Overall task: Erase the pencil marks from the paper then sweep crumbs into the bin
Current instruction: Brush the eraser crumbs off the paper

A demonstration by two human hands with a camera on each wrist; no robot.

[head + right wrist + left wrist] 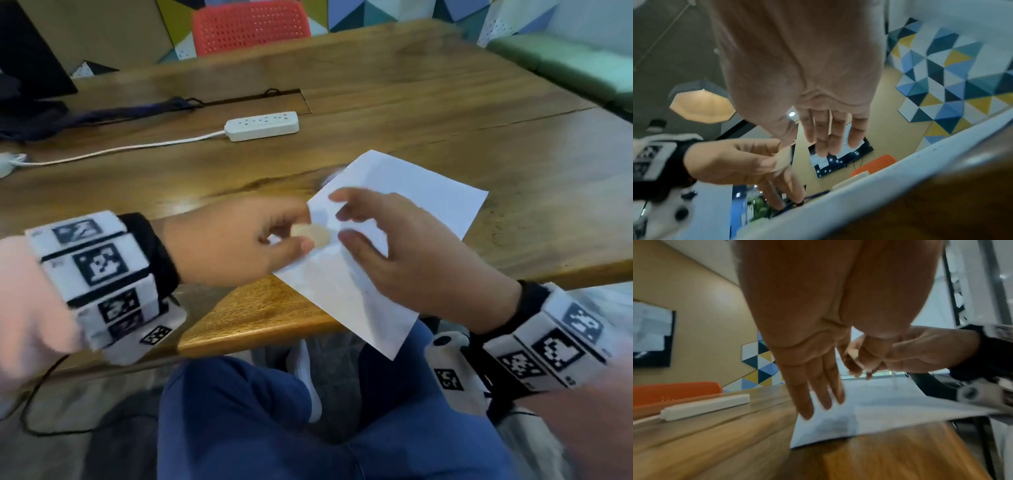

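Observation:
A white sheet of paper (411, 192) lies skewed on the wooden table's (376, 102) near corner, with one corner hanging past the edge. Above the sheet my left hand (299, 233) pinches a flat tan eraser (317, 234) between thumb and forefinger. Its other fingers (818, 394) point straight down toward the paper (879, 402). My right hand (346, 219) hovers just right of the eraser with fingers spread and holds nothing. In the right wrist view its thumb comes close to the eraser (783, 160); whether they touch is unclear. The picture is blurred. No bin shows.
A white power strip (262, 125) with its cord lies on the table behind the hands. Dark cloth (34, 116) sits at the far left, and a red chair (250, 25) stands behind the table. My legs in blue trousers (239, 411) are below the table edge.

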